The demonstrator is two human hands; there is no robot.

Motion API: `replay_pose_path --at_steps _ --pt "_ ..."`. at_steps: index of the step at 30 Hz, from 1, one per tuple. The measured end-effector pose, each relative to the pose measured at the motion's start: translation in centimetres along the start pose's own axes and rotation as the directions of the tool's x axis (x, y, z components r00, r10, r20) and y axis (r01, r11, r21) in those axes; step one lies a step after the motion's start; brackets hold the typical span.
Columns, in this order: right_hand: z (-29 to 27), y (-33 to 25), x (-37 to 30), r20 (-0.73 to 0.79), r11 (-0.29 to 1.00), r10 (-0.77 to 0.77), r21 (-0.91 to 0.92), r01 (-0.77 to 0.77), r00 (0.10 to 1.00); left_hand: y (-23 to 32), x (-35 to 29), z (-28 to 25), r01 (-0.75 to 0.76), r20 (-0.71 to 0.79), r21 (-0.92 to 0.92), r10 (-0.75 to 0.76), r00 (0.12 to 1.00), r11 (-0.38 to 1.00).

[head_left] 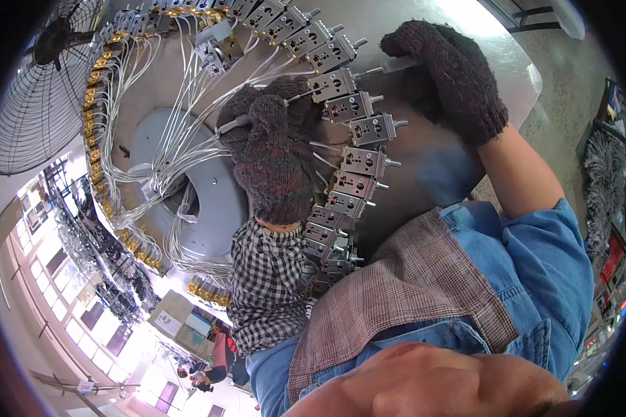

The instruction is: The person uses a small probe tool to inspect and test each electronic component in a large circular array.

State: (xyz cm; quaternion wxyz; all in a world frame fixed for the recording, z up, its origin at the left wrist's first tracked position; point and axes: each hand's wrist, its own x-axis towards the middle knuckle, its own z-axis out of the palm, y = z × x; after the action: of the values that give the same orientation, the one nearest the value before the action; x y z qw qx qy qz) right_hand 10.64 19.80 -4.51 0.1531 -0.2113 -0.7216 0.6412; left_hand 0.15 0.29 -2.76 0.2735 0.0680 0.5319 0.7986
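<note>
Wearer's head is closest, bottom edge, then the plaid apron. Progress, my read: well into it, not finished. Blocks already stand in a big ring on the worktop, steel ends facing us on the right, brass parts showing on the far-left arc. White wires fan out from bundles over the grey plate to much of the ring, so the routing looks mostly done. Can't tell which blocks are fully fixed; connections too small to check. One odd block sits inside the ring, off the row. Active spot looks like the upper-right block, in the row, between the two hands. Left hand: gloved, checked sleeve coming up from the lower edge, back of hand up, inside the ring. Fingers curled tight round a thin rod, its tip at that block's inner side. Right hand: gloved, outside the ring, elbow out right, bare forearm angled up and in. Fingers closed on what looks like a clear tool, pointing at the same block's outer end. Can't tell if its tip touches.
</note>
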Motion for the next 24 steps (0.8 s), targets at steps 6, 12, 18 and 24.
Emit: replay_pose_path --at_steps 6,12,18,24 --pt "0.5 -1.5 0.1 -0.023 0.976 0.212 0.054 -0.21 0.977 -0.1 0.1 -0.2 -0.066 0.041 -0.111 0.071 0.997 0.992" --pt "-1.6 -1.7 -0.3 0.359 0.753 0.188 0.545 -0.368 0.914 -0.1 0.0 -0.5 -0.035 0.018 -0.128 0.038 0.999 0.991" --pt "-0.7 -2.0 -0.6 0.174 0.828 0.26 0.467 -0.312 0.95 -0.1 0.0 -0.5 -0.024 0.037 -0.079 0.027 0.999 0.997" --pt "-0.9 -2.4 -0.8 0.204 0.824 0.325 0.418 -0.382 0.924 0.0 0.0 -0.3 -0.017 0.029 -0.056 0.019 0.999 0.998"
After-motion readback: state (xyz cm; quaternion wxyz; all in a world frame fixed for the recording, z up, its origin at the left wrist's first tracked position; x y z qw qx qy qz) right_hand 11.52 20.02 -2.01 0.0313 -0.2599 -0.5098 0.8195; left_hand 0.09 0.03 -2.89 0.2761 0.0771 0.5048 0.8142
